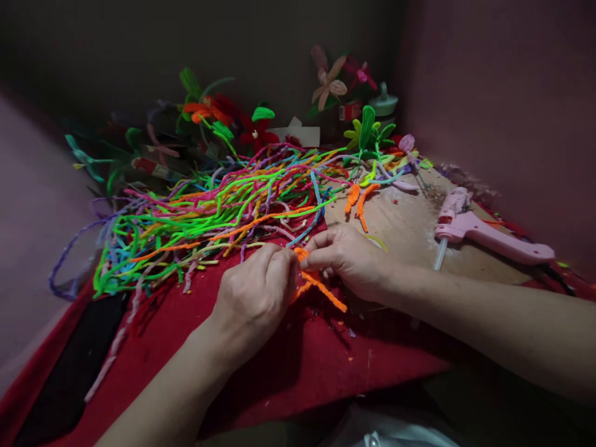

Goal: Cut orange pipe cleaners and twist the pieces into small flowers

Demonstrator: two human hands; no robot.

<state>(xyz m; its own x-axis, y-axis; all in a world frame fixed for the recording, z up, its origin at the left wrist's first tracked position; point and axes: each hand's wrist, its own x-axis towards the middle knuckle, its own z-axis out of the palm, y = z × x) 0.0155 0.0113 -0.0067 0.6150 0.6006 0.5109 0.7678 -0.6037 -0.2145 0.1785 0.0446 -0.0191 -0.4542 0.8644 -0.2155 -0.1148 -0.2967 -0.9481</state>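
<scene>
Between my two hands is an orange pipe cleaner (328, 293), bent into a loop at the top with its loose ends crossing below. My left hand (258, 298) pinches it from the left, and its fingertips are partly hidden behind the knuckles. From the right, my right hand (347, 261) grips the loop between thumb and fingers. Just beyond the hands lies a big heap of colourful pipe cleaners (223, 214). Two short folded orange pieces (365, 208) rest on the cardboard (395, 226) behind my right hand.
A pink glue gun (493, 236) lies on the cardboard at the right. Pipe-cleaner flowers (258, 133) stand along the back, near a green-lidded container (384, 102). Red cloth (326, 372) covers the table; a black flat object (74, 366) lies at its left edge.
</scene>
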